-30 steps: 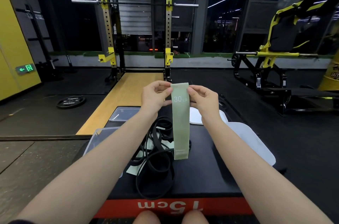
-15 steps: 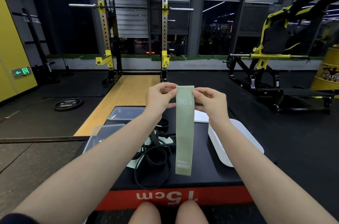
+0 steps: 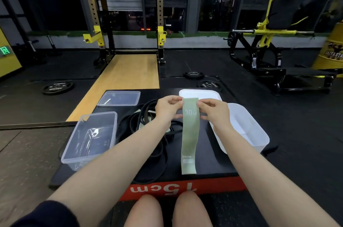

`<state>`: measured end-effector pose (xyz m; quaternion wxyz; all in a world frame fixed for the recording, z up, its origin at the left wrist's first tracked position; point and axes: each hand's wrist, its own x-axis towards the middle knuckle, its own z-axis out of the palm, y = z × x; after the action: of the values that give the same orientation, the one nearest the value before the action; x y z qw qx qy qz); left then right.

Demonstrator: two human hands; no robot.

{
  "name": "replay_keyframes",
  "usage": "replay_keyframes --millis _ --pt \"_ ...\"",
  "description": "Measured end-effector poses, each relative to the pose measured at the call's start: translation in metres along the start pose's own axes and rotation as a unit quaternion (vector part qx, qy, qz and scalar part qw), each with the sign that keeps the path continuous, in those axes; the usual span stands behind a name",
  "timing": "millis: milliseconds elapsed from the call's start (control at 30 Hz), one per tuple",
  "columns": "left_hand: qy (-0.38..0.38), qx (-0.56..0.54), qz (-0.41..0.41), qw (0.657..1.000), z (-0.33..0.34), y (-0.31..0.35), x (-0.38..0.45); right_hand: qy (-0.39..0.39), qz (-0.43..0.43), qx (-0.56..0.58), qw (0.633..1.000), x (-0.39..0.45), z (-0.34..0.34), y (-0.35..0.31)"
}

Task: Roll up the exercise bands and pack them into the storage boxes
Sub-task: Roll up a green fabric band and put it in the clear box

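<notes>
A pale green band (image 3: 189, 137) marked "30 LB" hangs flat and unrolled over the black platform (image 3: 209, 163). My left hand (image 3: 168, 108) pinches its top left corner and my right hand (image 3: 213, 109) pinches its top right corner. A tangle of black bands (image 3: 148, 145) lies on the platform under my left forearm, with a bit of another light band showing beneath it. A clear storage box (image 3: 91, 139) stands open at the left. A white storage box (image 3: 246, 130) stands open at the right.
A clear lid (image 3: 119, 98) lies behind the clear box and a white lid (image 3: 200, 94) behind my hands. Weight plates (image 3: 57, 87) lie on the floor. A squat rack (image 3: 159, 22) stands ahead, a yellow machine (image 3: 274, 37) at the right. My knees (image 3: 167, 208) touch the platform's red edge.
The view has tilted downward. Both hands with the green band have come lower and nearer the platform, and the band's lower end now reaches toward the front edge.
</notes>
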<state>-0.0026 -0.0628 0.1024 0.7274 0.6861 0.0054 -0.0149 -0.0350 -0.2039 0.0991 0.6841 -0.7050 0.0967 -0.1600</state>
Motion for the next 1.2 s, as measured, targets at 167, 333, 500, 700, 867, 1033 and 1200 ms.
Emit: replay_keyframes --millis 167,333,500,700,867,1033,1200 --pt "0.007 0.022 -0.035 0.999 0.023 -0.029 0.051 0.032 0.027 -0.03 0.999 0.047 0.0 0.033" --pt "0.006 0.029 -0.074 0.997 0.042 -0.059 0.1 0.052 0.049 -0.071 0.995 0.093 0.001 0.066" --pt "0.01 0.04 -0.098 0.994 0.056 -0.088 0.146 0.045 0.065 -0.125 0.989 0.135 0.003 0.099" --pt "0.032 0.056 -0.094 0.994 0.067 -0.115 0.184 0.032 0.08 -0.176 0.981 0.173 0.01 0.128" --pt "0.045 0.092 -0.082 0.991 0.07 -0.128 0.207 0.006 0.088 -0.226 0.97 0.189 0.024 0.145" --pt "0.03 0.142 -0.114 0.983 0.064 -0.147 0.219 -0.053 0.105 -0.298 0.947 0.191 0.034 0.158" --pt "-0.037 0.214 -0.134 0.967 0.06 -0.156 0.215 -0.076 0.113 -0.307 0.942 0.184 0.03 0.165"
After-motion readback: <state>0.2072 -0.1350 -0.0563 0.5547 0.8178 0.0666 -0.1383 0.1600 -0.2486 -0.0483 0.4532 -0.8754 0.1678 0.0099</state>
